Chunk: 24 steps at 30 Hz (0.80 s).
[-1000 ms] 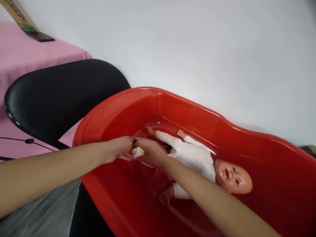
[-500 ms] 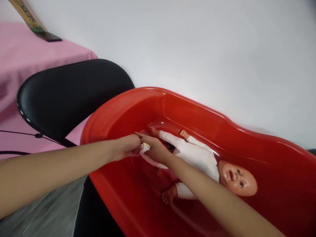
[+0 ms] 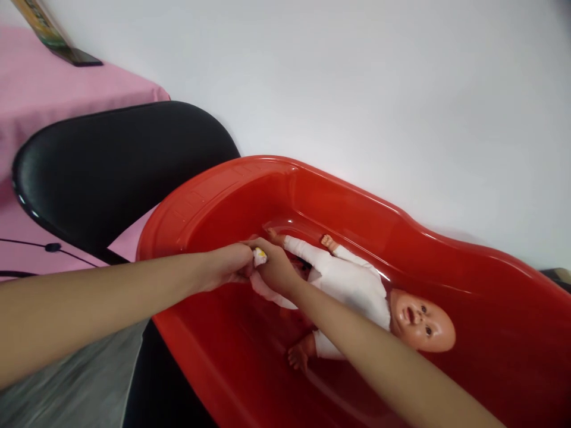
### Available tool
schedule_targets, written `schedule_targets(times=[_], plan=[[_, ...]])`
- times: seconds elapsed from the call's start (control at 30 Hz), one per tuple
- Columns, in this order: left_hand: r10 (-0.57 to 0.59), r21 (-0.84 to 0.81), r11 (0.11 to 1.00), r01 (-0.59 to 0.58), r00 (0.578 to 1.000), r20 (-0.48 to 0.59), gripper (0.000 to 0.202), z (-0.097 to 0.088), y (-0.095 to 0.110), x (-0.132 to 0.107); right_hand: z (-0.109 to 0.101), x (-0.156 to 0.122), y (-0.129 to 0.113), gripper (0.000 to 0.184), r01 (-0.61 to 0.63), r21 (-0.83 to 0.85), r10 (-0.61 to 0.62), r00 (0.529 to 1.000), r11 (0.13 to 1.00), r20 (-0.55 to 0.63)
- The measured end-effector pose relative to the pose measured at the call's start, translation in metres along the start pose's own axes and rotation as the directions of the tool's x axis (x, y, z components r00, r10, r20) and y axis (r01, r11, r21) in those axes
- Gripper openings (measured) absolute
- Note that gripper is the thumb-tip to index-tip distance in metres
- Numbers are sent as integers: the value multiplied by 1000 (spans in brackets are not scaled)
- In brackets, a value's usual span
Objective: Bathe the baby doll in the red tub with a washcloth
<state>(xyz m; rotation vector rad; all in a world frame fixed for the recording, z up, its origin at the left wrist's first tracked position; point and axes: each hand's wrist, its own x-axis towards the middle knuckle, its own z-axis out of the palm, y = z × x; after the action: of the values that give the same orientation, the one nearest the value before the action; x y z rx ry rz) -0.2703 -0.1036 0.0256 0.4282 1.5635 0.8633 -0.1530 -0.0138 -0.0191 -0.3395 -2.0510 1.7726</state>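
Note:
A doll [image 3: 352,288] in a white outfit lies on its back in a red tub [image 3: 214,199], its bald head [image 3: 423,321] to the right. Over the doll's legs, my left hand [image 3: 234,263] and my right hand [image 3: 275,268] are closed against each other around a bunched whitish cloth [image 3: 260,256] with yellow print. Part of the cloth shows below my fingers. My right forearm crosses in front of the doll's lower side and hides some of it. Bright reflections around the doll look like shallow water.
Left of the tub stands a black chair [image 3: 125,166]. Behind it, a pink cloth [image 3: 89,89] covers a table that bears a dark flat object [image 3: 80,57]. A thin black cable [image 3: 53,246] runs below the chair back. A white wall [image 3: 357,101] backs the tub.
The whole view has shifted slightly, so the tub, doll and chair sit a little further left. Both hands stay closed on the cloth, with a slight change in my right hand's grip.

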Motion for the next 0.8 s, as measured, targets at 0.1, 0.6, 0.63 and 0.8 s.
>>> schedule_targets(times=[0.1, 0.6, 0.63, 0.8], plan=[[-33, -38, 999, 34, 999, 30, 63, 6, 7, -2, 5, 6, 4, 16, -17, 216, 46, 990, 976, -131], [-166, 292, 945, 144, 985, 54, 38, 2, -6, 39, -90, -48, -48, 16, -89, 158, 117, 977, 983, -177], [-174, 300, 942, 149, 983, 56, 39, 0, -7, 40, -103, -57, -60, 17, -115, 100, 130, 977, 988, -169], [-186, 357, 921, 155, 981, 53, 51, -7, -6, 44, -170, -126, -116, 20, -343, -32, 312, 888, 939, -338]])
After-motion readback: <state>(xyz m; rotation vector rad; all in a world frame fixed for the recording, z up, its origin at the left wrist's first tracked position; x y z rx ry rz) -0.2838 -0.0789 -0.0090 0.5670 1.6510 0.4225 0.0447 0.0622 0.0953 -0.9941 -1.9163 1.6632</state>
